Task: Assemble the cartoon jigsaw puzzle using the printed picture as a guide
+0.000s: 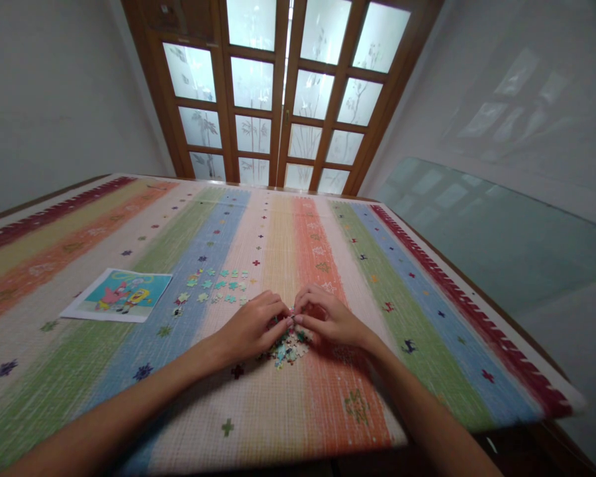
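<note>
My left hand (pixel 255 321) and my right hand (pixel 330 318) meet fingertip to fingertip, both closed in a pinch. Between them is a small jigsaw puzzle piece (pixel 292 317), mostly covered by the fingers. Right below lies a heap of loose puzzle pieces (pixel 291 351), partly hidden by my hands. To the left of my left hand, several teal and green puzzle pieces (pixel 220 285) lie spread out in loose rows. Farther left, a printed picture sheet (pixel 122 295) shows a pink starfish and a yellow square cartoon character on a teal background.
A striped, multicoloured cloth (pixel 189 397) covers the table, its front edge close to me. Wooden doors with frosted panes (pixel 308 93) stand beyond the far edge. Along the right wall leans or hangs a greenish glass panel (pixel 501 225).
</note>
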### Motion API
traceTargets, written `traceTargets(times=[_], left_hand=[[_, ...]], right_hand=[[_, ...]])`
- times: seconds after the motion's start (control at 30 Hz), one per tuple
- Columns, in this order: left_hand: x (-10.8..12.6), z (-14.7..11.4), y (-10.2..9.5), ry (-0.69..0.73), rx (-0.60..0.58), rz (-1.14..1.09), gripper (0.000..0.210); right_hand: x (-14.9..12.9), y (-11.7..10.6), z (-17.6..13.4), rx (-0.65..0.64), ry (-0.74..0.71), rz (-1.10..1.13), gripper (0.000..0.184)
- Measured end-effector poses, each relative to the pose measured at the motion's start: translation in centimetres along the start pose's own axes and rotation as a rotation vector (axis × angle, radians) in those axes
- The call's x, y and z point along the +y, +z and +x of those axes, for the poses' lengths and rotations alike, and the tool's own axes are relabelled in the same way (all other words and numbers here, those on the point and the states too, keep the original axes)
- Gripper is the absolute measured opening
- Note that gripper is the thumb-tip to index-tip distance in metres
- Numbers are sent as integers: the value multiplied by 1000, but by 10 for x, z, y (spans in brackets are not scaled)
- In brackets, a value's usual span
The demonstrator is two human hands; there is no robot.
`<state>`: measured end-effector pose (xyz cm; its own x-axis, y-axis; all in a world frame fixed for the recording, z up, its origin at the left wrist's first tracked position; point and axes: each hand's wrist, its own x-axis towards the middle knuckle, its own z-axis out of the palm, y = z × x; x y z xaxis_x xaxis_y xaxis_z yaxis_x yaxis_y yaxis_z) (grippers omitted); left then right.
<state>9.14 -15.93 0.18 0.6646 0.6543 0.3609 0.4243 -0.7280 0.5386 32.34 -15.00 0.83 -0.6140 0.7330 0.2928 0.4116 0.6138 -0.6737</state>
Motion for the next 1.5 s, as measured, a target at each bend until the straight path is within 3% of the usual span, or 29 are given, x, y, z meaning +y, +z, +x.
traceTargets(times=[0.13,0.4,0.53,0.9,1.17,1.5], left_hand=[[-5,-19,-18,-26,-38,25,27],[-42,-77,-83,-282,6,177,35],[-53,-92,-102,-331,-12,252,37],[-73,-98,-98,-428,42,397,46],[-72,-98,-105,-445,-20,431,43],[-80,-103,-103,-343,-18,465,36]], right_hand=[[-2,4,-1,-25,5,-61,5],[3,8,-4,-22,24,-298,16],[6,9,-4,2,33,-332,14],[10,6,-5,-22,39,-337,8],[10,5,-5,-57,21,-291,11],[24,7,-4,88,40,-373,15]])
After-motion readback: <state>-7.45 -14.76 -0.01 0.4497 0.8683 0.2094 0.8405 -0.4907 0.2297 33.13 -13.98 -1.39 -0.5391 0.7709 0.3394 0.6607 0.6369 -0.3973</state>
